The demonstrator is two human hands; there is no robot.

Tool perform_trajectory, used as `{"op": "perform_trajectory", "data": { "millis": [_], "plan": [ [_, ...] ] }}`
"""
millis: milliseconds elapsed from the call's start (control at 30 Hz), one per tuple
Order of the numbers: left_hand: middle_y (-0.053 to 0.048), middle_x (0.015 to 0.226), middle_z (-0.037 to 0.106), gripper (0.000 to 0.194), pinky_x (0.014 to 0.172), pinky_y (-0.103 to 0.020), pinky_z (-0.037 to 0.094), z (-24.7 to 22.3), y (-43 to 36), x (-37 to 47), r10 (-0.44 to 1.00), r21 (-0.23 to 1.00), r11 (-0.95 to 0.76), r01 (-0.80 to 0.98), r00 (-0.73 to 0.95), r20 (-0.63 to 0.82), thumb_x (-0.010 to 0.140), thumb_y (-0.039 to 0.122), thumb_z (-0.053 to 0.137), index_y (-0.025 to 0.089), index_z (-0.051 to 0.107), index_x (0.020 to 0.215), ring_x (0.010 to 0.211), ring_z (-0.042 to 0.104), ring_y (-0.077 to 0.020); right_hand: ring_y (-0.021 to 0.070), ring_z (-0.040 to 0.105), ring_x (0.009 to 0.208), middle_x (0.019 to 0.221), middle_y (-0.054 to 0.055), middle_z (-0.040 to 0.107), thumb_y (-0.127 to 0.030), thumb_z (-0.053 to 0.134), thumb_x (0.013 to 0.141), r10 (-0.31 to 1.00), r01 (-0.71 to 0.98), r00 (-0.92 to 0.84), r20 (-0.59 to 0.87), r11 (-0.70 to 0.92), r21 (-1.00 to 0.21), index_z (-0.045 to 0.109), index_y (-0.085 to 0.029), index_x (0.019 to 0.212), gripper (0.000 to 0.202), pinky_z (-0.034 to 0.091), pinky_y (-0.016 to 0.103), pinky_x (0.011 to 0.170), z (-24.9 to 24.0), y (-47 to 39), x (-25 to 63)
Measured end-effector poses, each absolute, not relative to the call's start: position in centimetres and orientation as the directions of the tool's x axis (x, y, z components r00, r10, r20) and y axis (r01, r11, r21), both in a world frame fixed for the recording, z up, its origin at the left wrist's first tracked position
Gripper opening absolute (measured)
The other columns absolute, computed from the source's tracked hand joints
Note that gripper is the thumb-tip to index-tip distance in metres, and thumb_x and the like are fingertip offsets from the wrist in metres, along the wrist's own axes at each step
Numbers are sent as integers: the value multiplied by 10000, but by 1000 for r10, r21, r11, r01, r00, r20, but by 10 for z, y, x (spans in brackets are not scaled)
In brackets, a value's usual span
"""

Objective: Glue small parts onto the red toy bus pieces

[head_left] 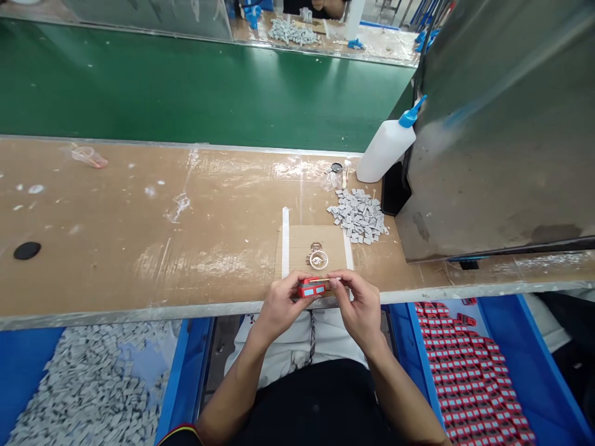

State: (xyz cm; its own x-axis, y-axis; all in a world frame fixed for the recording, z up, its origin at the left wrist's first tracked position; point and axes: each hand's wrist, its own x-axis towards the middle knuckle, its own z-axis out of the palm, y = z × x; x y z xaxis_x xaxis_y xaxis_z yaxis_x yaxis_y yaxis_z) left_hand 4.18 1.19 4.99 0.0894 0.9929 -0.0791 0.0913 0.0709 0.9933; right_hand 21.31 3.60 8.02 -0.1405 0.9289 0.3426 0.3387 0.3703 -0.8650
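My left hand (280, 310) is closed round a small red toy car body (311, 289) with pale blue windows, at the table's front edge. Between the fingertips of my right hand (361, 308) is a thin pale stick (324, 280), lying along the top of the red body; its tip is too small to make out. Just beyond my hands, a small round cap (318, 259) with shiny contents sits on a cardboard piece (297, 238) edged with white tape. A loose pile of small grey plastic pieces (359, 217) lies to the right.
Behind the grey pile stands a white squeeze bottle (385, 148) with a blue nozzle, beside a large metal panel (493, 136). Blue bins hold grey pieces (93, 384) at left and rows of red toy bodies (474, 378) at right. A green belt (186, 87) runs behind the table.
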Motion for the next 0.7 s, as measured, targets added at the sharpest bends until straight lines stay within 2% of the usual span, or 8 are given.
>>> {"op": "perform_trajectory", "data": {
  "millis": [333, 700],
  "plan": [
    [-53, 929, 788, 200, 722, -282, 634, 52, 12, 43, 994, 994, 68, 87, 83, -75, 864, 326, 741, 183, 695, 995, 812, 771, -202, 200, 751, 783, 868, 55, 784, -237, 560, 998, 914, 411, -221, 341, 405, -817, 722, -243, 962, 166, 610, 294, 696, 84, 34, 216],
    [-53, 936, 789, 181, 726, -273, 628, 53, 13, 42, 994, 994, 61, 92, 82, -68, 861, 296, 737, 181, 704, 997, 810, 764, -192, 175, 738, 792, 884, 38, 767, -155, 561, 996, 873, 420, -280, 400, 486, -767, 677, -240, 1001, 144, 584, 261, 704, 84, 35, 217]
  ]
}}
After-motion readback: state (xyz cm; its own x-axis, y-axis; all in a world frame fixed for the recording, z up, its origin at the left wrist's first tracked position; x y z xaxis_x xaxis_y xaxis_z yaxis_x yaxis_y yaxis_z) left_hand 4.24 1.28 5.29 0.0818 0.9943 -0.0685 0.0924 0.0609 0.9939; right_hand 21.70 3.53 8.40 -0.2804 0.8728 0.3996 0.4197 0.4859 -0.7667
